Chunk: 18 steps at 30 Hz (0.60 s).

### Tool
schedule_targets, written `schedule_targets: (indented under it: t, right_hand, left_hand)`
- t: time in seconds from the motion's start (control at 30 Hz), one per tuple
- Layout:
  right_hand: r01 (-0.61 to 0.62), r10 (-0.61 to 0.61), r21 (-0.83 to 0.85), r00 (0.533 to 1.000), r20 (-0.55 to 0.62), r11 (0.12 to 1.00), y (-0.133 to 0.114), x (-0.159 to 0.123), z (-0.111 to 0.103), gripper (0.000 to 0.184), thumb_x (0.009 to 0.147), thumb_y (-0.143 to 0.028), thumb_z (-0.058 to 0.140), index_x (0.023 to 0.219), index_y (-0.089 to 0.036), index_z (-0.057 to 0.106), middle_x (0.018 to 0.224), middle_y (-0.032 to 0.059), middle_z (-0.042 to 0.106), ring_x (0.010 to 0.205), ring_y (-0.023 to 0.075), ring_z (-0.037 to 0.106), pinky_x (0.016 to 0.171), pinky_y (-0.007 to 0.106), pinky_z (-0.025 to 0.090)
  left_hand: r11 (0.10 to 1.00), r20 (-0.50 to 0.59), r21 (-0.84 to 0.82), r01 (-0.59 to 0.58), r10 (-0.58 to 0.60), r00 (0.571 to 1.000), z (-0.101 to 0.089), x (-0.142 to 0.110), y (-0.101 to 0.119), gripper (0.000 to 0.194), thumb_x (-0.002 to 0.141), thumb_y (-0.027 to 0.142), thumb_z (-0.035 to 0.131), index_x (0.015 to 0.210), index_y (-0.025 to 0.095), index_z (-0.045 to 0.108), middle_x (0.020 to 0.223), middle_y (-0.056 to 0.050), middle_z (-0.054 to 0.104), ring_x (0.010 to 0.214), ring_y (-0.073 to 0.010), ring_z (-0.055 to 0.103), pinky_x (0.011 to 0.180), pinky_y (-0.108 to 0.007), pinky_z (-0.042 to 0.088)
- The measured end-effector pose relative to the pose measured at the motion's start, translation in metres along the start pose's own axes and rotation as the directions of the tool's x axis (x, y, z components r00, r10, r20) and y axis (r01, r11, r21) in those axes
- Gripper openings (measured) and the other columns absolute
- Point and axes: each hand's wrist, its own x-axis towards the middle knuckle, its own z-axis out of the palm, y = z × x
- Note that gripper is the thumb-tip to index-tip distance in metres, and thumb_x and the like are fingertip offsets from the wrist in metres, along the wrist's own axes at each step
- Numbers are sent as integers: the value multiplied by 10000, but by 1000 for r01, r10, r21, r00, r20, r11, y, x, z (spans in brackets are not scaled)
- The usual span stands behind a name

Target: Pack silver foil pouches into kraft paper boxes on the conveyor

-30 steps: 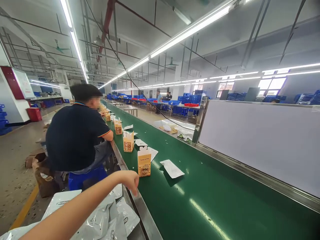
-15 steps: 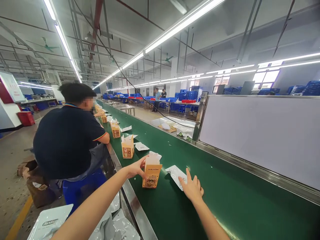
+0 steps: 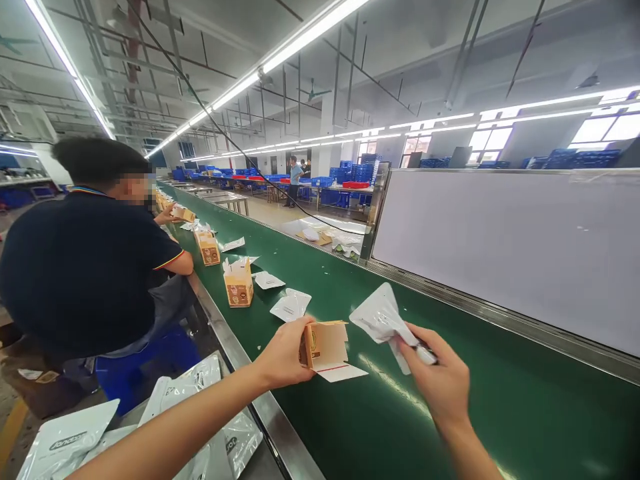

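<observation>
The left hand grips a small orange carton, tipped on its side with its flap open, above the near part of the green conveyor belt. Just right, the right hand pinches a white pouch between thumb and fingers, possibly crumpled.

Matt cardboard box, glossy plastic pouch, smooth green belt w/ metal rim.
</observation>
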Motion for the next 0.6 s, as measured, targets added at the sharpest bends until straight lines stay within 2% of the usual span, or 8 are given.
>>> schedule_targets:
  t: [0.07,0.13,0.2,0.23,0.3,0.47,0.53,0.6]
  right_hand:
    - [293,-291,62,956,-29,954,-25,-1,-31,181,783,-157,622,950,-217,655,877,29,644,757,140,587,653,239,485]
    - [561,-567,94,821,59,822,-44,-4,-53,301,763,-12,570,969,-216,652,850,35,619,770,135,561,668,244,485]
    - [674,-679,109,702,213,731,-53,-7,-69,381,771,48,482,1008,-200,648,833,49,601,770,134,544,658,244,486]
    - [693,-693,112,670,266,712,-56,-9,-75,403,772,60,449,1022,-189,645,825,54,591,765,134,538,648,244,484]
    - [694,-694,114,666,272,711,-56,-12,-87,413,766,65,448,1044,-175,637,820,58,566,760,137,529,638,251,480]
    - [607,-627,158,759,176,779,-56,-15,-106,364,764,56,509,1018,-181,618,831,47,509,748,113,517,585,212,453]
    - [616,-629,146,723,284,774,-54,-13,-105,329,790,41,473,981,-185,617,827,44,526,737,105,516,577,199,448]
    - [645,-613,112,639,464,756,-52,-13,-102,301,812,18,436,932,-187,621,805,43,555,719,118,515,573,215,448]
  left_hand:
    - [999,48,-37,3,-1,999,0,-3,12,605,556,225,679,1120,176,468,1081,-71,579,967,-239,575,849,-369,476]
    - [999,71,-45,12,-9,997,5,-7,20,663,534,189,669,1157,181,442,1116,-74,566,991,-239,566,860,-367,477]
    - [1000,69,-28,11,-9,998,15,-13,24,730,514,159,657,1200,179,411,1183,-91,537,1063,-255,535,923,-392,454]
    - [1000,67,-21,14,-12,998,20,-15,25,751,506,151,654,1214,177,402,1205,-97,525,1091,-262,520,948,-403,440]
    - [998,78,-34,43,-40,996,29,-20,26,752,504,154,653,1214,175,406,1203,-98,529,1095,-268,518,957,-413,437]
    - [978,152,-185,94,-66,986,39,-23,37,716,524,193,666,1196,178,421,1183,-80,552,1048,-244,551,914,-376,471]
    - [978,165,-205,35,-1,986,42,-24,44,737,515,172,661,1209,182,415,1197,-74,547,1067,-235,546,937,-372,464]
    - [986,138,-154,-69,91,986,48,-26,49,733,513,136,630,1211,180,412,1208,-78,540,1097,-237,530,976,-387,445]
